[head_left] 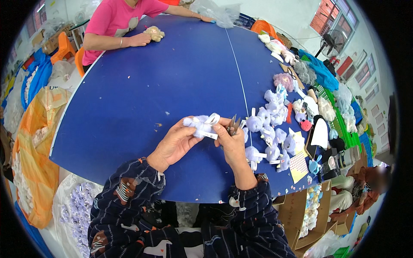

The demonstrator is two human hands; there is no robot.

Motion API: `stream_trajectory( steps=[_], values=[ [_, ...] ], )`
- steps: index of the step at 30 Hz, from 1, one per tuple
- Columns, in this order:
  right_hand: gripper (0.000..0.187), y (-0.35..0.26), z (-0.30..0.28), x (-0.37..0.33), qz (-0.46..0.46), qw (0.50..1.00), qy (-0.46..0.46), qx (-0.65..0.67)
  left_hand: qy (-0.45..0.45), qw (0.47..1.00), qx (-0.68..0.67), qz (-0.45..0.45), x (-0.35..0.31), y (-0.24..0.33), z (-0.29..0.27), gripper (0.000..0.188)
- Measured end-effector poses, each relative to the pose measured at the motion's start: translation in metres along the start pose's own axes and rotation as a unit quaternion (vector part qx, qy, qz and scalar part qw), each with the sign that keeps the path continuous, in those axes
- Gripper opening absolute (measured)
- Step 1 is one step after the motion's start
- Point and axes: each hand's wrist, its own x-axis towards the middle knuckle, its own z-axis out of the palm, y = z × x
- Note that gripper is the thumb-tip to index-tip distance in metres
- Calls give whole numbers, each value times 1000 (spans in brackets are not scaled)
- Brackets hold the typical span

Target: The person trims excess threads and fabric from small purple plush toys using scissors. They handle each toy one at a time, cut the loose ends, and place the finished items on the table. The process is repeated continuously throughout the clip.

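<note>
Over the blue table (142, 107), my left hand (175, 142) pinches a small fluffy lavender plush toy (198, 124). A white ribbon loop (212, 118) and a white label (208, 135) stick out of the toy on its right side. My right hand (233, 144) is closed, its thumb and forefinger at the toy's right edge by the label. Small dark metal scissors (233, 123) are held in that same hand, tips pointing up and away from the toy. Most of their handle is hidden by the fingers. To the right lies a pile of similar lavender plush toys (254, 124), several with white labels.
A person in a pink top (116, 19) holds a tan plush toy (154, 33) at the far left edge. Mixed plush toys (284, 81) and a green crate (340, 120) line the right. Bags of plush pieces (77, 210) stand left, a cardboard box (297, 215) lower right.
</note>
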Motion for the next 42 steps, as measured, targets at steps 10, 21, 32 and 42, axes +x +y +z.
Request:
stream_trajectory(
  steps=[10,21,32,42],
  values=[
    [27,-2,19,-15,-7,996,-7,-92,0,907,308,288,6,-18,0,35],
    [13,-5,0,-6,-114,972,-10,-205,24,987,139,74,0,3,9,48],
    [24,-15,-5,0,-38,994,46,-93,42,960,264,77,1,-5,0,41],
    [21,-15,0,-4,1,987,-54,-151,9,949,301,90,-4,-4,3,38]
  ],
)
